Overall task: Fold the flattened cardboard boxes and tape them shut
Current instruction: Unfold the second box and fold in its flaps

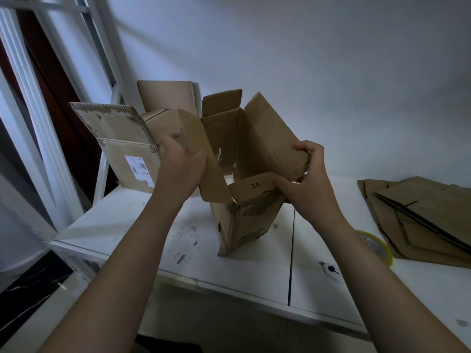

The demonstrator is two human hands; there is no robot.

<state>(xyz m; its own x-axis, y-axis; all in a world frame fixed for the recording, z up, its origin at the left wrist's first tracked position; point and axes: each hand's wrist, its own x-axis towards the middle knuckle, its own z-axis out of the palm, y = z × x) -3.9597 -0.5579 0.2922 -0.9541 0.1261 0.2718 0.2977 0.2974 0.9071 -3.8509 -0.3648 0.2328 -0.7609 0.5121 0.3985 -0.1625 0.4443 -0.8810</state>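
Note:
An open brown cardboard box (251, 220) stands tilted on the white table (142, 225), its top flaps raised. My left hand (179, 166) grips the left flap (204, 154) near its upper edge. My right hand (305, 174) pinches the lower corner of the right flap (270, 131), fingers curled over the flap's edge. The near flap, marked "24" (254, 185), lies folded inward between my hands. A roll of yellowish tape (374, 244) lies on the table to the right, partly hidden by my right forearm.
A stack of flattened cardboard (420, 220) lies at the table's right. Behind my left hand stands another box with a white label (122, 138), and a further box (167, 96) behind it against the wall. A white frame (33, 105) rises at the left.

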